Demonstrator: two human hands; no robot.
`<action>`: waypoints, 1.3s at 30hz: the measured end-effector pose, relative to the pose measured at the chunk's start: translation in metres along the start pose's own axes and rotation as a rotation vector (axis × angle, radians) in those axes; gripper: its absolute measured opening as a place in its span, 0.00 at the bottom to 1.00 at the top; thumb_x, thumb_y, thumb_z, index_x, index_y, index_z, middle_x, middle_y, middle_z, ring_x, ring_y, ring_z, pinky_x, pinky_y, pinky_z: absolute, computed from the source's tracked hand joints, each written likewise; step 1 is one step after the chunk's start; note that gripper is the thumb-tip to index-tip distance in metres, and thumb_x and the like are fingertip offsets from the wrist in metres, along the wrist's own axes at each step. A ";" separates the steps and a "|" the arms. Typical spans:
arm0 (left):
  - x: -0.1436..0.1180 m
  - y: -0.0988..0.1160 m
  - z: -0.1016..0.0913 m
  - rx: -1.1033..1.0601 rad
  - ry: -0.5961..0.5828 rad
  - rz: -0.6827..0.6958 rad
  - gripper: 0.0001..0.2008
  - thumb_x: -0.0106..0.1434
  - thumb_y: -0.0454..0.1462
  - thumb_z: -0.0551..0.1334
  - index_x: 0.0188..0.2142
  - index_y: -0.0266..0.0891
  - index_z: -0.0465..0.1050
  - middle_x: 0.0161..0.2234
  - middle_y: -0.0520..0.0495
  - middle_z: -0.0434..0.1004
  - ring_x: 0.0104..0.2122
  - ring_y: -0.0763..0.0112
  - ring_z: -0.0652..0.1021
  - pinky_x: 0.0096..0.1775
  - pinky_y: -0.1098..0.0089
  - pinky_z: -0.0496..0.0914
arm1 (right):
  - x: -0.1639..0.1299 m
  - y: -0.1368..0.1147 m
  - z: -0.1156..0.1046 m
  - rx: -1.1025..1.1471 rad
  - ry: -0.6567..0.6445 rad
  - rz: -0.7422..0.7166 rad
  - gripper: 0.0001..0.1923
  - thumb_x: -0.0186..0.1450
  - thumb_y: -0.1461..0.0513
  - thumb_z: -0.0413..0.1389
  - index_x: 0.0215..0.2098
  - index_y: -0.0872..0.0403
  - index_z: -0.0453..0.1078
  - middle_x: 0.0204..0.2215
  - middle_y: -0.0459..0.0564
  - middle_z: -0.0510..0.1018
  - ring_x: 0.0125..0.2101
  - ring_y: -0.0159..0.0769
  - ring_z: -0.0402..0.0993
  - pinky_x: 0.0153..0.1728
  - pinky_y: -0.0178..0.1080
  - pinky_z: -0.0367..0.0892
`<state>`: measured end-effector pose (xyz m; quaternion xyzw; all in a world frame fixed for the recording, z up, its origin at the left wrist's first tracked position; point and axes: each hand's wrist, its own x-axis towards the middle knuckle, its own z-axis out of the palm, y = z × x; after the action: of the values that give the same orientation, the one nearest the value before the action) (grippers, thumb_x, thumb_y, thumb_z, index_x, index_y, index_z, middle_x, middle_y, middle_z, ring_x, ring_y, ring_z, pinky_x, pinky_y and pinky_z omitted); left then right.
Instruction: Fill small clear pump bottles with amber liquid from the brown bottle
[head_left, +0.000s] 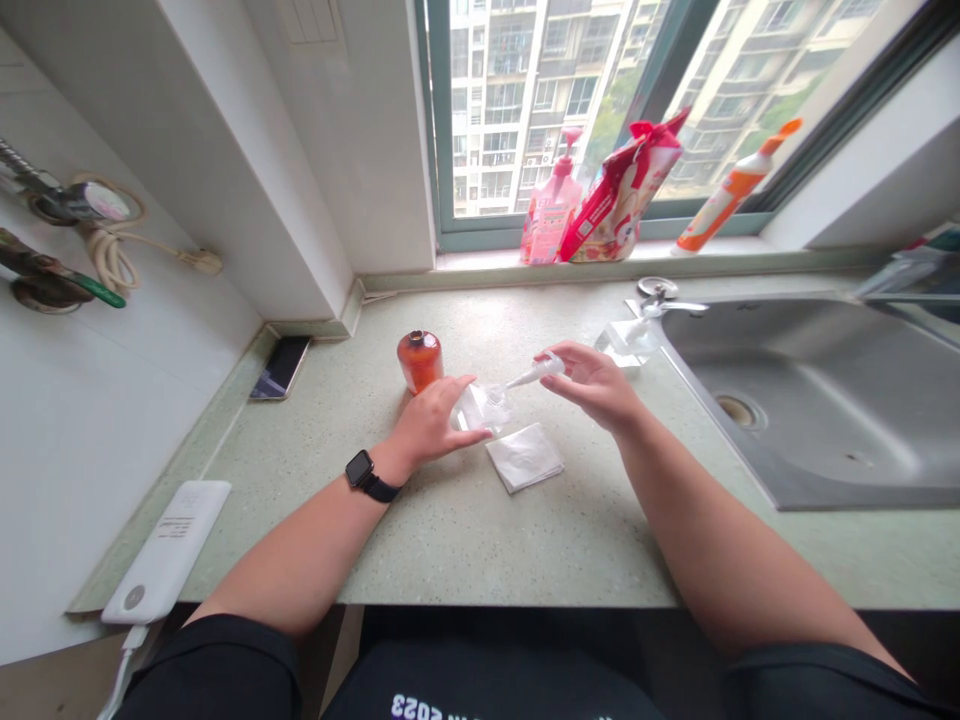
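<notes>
My left hand [431, 425] curves round a clear, square-sided plastic bottle [491, 408], its thumb and forefinger on either side. The bottle has a round open mouth. Between the fingertips of my right hand [596, 385] is a small clear funnel [534, 374], tilted sideways with its narrow tip close to the bottle's mouth. Behind my left hand stands an amber bottle [420, 360] without a cap. A folded white tissue [526, 457] lies just in front of the clear bottle.
A clear pump bottle [628, 340] stands beside the steel sink [795, 490] on the right. A phone [281, 368] and a white power bank [169, 550] lie at the left. The windowsill holds a pink pump bottle [551, 215], a red bag [626, 195] and an orange bottle [727, 200].
</notes>
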<state>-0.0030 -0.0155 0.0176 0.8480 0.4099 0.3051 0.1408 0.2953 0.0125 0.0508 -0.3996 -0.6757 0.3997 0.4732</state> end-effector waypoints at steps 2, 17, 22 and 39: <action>0.000 0.000 0.000 -0.001 0.001 0.000 0.41 0.65 0.56 0.73 0.70 0.42 0.65 0.62 0.36 0.78 0.60 0.47 0.80 0.63 0.48 0.74 | 0.000 -0.002 -0.001 -0.003 0.008 0.003 0.20 0.60 0.45 0.73 0.44 0.46 0.81 0.44 0.51 0.87 0.49 0.47 0.83 0.55 0.53 0.77; 0.001 -0.001 0.000 -0.008 0.006 0.008 0.41 0.65 0.57 0.73 0.69 0.42 0.65 0.59 0.36 0.80 0.58 0.48 0.81 0.61 0.48 0.76 | 0.001 0.000 -0.005 0.060 0.012 0.041 0.20 0.59 0.46 0.74 0.43 0.47 0.82 0.43 0.49 0.86 0.44 0.44 0.83 0.49 0.50 0.79; 0.001 -0.002 0.000 -0.009 0.013 0.016 0.41 0.65 0.57 0.73 0.69 0.41 0.65 0.59 0.36 0.79 0.58 0.48 0.81 0.60 0.49 0.76 | 0.003 0.002 -0.007 0.017 -0.053 0.076 0.21 0.61 0.45 0.72 0.44 0.48 0.81 0.42 0.50 0.86 0.42 0.41 0.83 0.46 0.48 0.79; 0.001 -0.001 -0.001 0.003 -0.001 0.009 0.40 0.66 0.57 0.72 0.69 0.44 0.65 0.58 0.38 0.80 0.57 0.49 0.82 0.59 0.49 0.78 | 0.000 -0.010 -0.031 -0.526 -0.313 0.044 0.17 0.66 0.47 0.62 0.45 0.47 0.82 0.46 0.52 0.87 0.47 0.48 0.84 0.54 0.50 0.76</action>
<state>-0.0043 -0.0141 0.0182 0.8501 0.4066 0.3046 0.1383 0.3236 0.0138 0.0671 -0.4565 -0.8119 0.2778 0.2350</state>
